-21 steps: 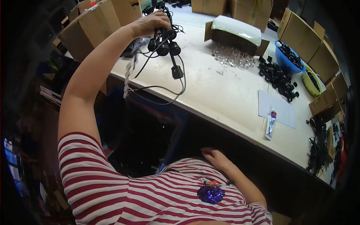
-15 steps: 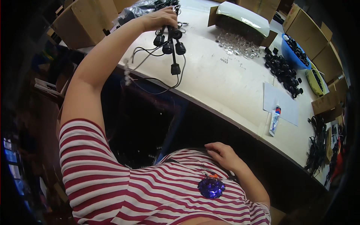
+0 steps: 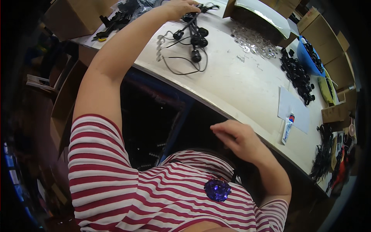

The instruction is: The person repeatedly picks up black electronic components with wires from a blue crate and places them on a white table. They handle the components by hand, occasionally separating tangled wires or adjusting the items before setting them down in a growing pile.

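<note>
At the far edge of the view, my left hand (image 3: 181,9) has its fingers closed on the upper end of a bundle of black cables with bulb sockets (image 3: 198,41). The bundle lies on the white table, its round black sockets toward me and a thin wire looping beside them. My right hand (image 3: 239,140) is raised in front of my body near the table's front edge. Its fingers are stretched out, with the thumb apart, and nothing shows in them.
Clear plastic pieces (image 3: 253,43) spill from a carton on the white table (image 3: 232,83). Black caps (image 3: 295,75) lie by a blue bowl (image 3: 310,58) and a yellow-green bowl (image 3: 327,87). A tube (image 3: 287,130) rests on white paper (image 3: 291,106). Black cables (image 3: 322,150) lie far right.
The socket bundle, hanging over the table's front edge before, now lies on the tabletop farther back. My left hand moved away and slightly right with it. My right hand rose from my waist toward the table.
</note>
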A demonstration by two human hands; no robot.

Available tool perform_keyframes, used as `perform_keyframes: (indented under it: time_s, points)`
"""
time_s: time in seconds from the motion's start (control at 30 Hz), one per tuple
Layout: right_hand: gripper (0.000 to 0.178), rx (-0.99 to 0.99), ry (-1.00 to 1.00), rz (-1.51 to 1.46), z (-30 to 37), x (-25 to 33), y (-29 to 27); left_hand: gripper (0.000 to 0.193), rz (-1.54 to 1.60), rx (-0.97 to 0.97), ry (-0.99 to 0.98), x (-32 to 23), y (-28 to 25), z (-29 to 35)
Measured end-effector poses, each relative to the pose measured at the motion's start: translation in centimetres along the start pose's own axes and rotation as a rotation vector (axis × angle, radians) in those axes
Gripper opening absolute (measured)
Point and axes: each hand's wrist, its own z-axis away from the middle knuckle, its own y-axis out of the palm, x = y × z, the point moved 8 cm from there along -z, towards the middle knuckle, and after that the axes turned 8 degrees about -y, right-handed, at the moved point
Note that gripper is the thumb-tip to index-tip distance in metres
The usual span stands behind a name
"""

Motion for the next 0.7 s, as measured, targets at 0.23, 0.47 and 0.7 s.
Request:
perform_keyframes:
  time_s: [0.23, 0.47, 0.7]
  points:
    - [0.025, -0.348, -0.118, 0.096, -10.2, -0.7, -5.7, 0.017, 0.693, -0.325, -0.654, 5.6, -1.0, 12.2]
    - [0.049, -0.443, -0.103, 0.223, -22.2, -2.6, -4.7, 0.05, 1.572, 0.308, -1.289, -4.2, 2.2, 19.9]
    - [0.029, -0.255, -0.02, -0.169, -20.9, -5.5, -3.9, 0.021, 1.811, 0.141, -1.185, -6.0, 2.0, 19.5]
